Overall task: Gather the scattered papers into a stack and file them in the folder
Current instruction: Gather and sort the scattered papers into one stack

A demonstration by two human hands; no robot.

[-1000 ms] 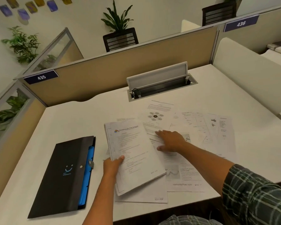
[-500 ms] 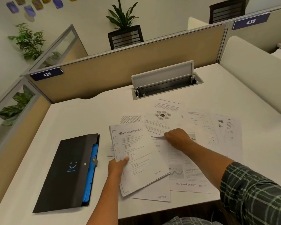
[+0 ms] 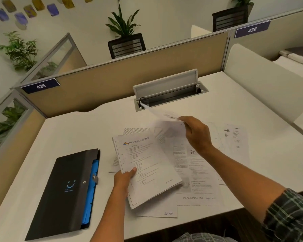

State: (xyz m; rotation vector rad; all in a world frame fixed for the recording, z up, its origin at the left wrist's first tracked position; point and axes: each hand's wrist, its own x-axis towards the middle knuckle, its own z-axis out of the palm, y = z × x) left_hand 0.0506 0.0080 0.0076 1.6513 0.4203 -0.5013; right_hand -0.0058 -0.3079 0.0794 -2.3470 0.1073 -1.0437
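The left hand (image 3: 123, 179) grips the gathered stack of papers (image 3: 147, 170) at its lower left edge, thumb on the top sheet, fingers hidden beneath. The stack is tilted, its near end lifted off the tabletop (image 3: 252, 109) and overlapping the sheets below it. The top sheet carries a coloured logo and a printed heading.

The right hand (image 3: 198, 135) pinches a single sheet (image 3: 162, 116) between thumb and fingers. This sheet is raised clear of the tabletop, blurred, and extends up and left from the hand toward the back edge. It sits beyond the far end of the stack and does not touch it.

Loose papers (image 3: 196, 172) lie flat under and to the right of both hands, overlapping one another, reaching to the front edge of the tabletop. Further sheets (image 3: 238, 142) lie toward the right edge. One sheet (image 3: 157, 211) projects from under the stack at the front edge.

The folder (image 3: 65, 191), black with blue dividers showing along its right side, lies flat near the front left corner, just left of the left hand and apart from it.

An open cable tray (image 3: 170, 95) with a raised lid is set into the tabletop near the back edge.
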